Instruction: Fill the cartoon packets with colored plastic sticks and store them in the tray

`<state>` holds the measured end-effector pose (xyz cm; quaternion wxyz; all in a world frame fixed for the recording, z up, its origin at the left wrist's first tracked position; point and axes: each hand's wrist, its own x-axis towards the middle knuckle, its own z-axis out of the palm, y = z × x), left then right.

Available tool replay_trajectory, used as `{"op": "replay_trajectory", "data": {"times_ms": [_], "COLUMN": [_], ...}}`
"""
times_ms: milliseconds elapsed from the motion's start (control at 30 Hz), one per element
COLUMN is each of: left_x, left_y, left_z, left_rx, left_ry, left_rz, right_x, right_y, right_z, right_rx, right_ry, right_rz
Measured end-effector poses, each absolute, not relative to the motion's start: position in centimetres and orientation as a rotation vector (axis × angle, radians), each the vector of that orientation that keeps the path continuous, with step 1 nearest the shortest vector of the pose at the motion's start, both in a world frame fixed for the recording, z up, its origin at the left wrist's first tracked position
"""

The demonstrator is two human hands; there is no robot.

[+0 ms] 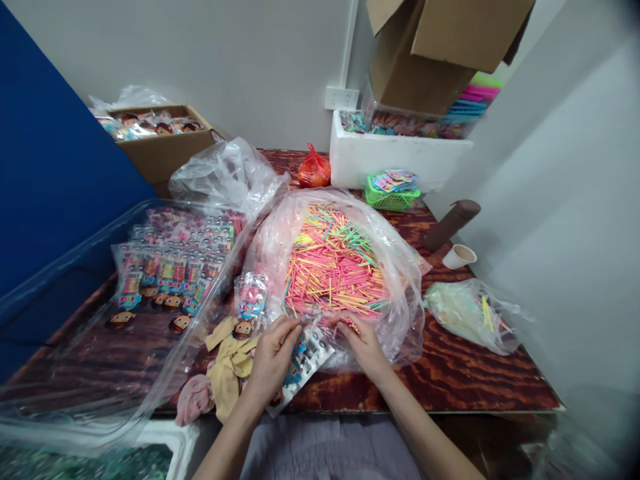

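Observation:
My left hand is closed in a pinch at the top of a printed plastic pouch, which lies tilted between my hands. My right hand has its fingers closed around a small bunch of pink sticks, held near the mouth of the pouch. Just beyond my hands, a large clear plastic bag lies open. Thin pink, yellow and green sticks are heaped inside it. Left of the bag, a filled pouch with a cartoon head lies on the table.
Many filled pouches lie in a plastic-lined tub at left. Yellow gloves and a pink cloth sit by my left wrist. Right are a brown flask, paper cup and plastic bag; behind, a foam box and green basket.

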<state>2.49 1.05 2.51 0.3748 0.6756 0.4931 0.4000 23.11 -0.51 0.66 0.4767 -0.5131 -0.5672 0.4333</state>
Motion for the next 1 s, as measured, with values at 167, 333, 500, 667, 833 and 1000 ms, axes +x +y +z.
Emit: {"op": "replay_trajectory", "data": {"times_ms": [167, 333, 500, 667, 833, 1000], "left_x": [2.8, 3.1, 4.3, 5.1, 5.1, 5.0], "left_y": [1.4, 1.2, 1.3, 1.6, 1.6, 1.3], "left_z": [2.8, 2.7, 2.4, 2.5, 1.9, 1.2], "left_rx": [1.725, 1.709, 1.654, 1.526, 1.381, 1.330], "left_ry": [1.263, 1.243, 1.199, 1.159, 1.110, 1.102], "left_rz": [1.008, 0.975, 0.958, 0.997, 1.018, 1.040], "right_x": [23.6, 23.9, 23.7, 22.2, 21.4, 21.6], "right_y": [-0.2, 0.8, 4.7, 6.0, 4.3, 3.7], "right_z": [1.0, 1.9, 5.2, 7.4, 6.5, 6.7], "right_rx": [-1.259, -1.209, -0.763, -0.677, -0.783, -0.827], "right_ry": [-1.367, -1.124, -0.494, -0.452, -0.569, -0.576], "right_rz": [1.068, 1.178, 1.487, 1.624, 1.692, 1.640]}}
